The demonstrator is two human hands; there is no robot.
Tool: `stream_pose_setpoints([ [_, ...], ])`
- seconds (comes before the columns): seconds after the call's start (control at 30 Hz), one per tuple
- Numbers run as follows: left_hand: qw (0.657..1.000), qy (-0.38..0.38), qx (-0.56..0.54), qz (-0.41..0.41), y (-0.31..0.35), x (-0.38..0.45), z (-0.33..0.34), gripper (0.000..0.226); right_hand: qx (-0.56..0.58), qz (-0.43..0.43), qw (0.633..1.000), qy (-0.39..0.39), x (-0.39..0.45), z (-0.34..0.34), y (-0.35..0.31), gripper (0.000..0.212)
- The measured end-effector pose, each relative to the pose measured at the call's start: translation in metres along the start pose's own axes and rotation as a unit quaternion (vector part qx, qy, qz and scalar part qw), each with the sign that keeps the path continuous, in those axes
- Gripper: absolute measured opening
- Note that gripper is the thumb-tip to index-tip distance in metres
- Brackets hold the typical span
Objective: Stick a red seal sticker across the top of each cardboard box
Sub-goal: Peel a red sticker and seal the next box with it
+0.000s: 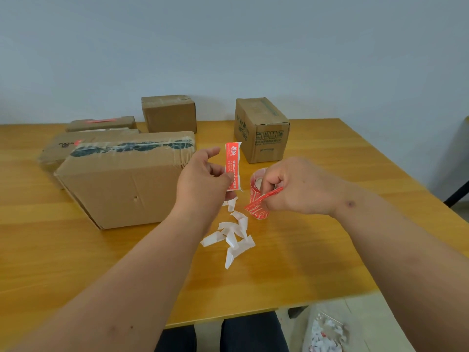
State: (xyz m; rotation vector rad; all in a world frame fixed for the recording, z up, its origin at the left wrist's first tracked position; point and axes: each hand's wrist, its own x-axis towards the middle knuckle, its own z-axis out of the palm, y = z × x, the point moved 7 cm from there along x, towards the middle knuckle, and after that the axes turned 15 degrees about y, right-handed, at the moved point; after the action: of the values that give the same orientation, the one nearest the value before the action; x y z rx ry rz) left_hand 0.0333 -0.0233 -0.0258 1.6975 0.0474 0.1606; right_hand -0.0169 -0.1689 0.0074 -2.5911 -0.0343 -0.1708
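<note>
Above the counter (330, 153), the left hand (203, 181) pinches an upright red sticker (233, 166) while the right hand (297, 186) grips the sticker roll (256, 196) beside white paper scraps (234, 237).

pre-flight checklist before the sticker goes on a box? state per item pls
1. Sticker in hand: ok. Left hand pinches the red seal sticker, held upright.
2. Backing peeled off: cannot tell; white edges show around it.
3. Right hand free to smooth: not ok, it holds the sticker roll.
4. Target reachable: ok. The large box sits just left of the left hand.
5. Its top unsealed: ok, only clear tape over dark print, no red strip.
6. Path clear: ok. Backing scraps lie nearer the person, on the table.
</note>
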Motion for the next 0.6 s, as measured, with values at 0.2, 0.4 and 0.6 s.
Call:
stream_pose_setpoints([
  [0.2, 0.999, -0.027, -0.007, -0.018, 0.002, -0.002, 0.001, 0.049, -0.052, -0.025, 0.997, 0.051, 0.001, -0.012, -0.015, 0.024],
  [0.4, 0.997, -0.047, -0.045, -0.044, 0.004, -0.005, 0.001, 0.048, -0.065, -0.026, 0.995, 0.065, 0.007, -0.005, -0.024, 0.018],
  [0.6, 0.996, -0.046, -0.072, -0.04, 0.012, -0.008, -0.002, 0.046, 0.06, 0.016, 0.994, 0.085, 0.004, -0.007, -0.023, 0.015],
])
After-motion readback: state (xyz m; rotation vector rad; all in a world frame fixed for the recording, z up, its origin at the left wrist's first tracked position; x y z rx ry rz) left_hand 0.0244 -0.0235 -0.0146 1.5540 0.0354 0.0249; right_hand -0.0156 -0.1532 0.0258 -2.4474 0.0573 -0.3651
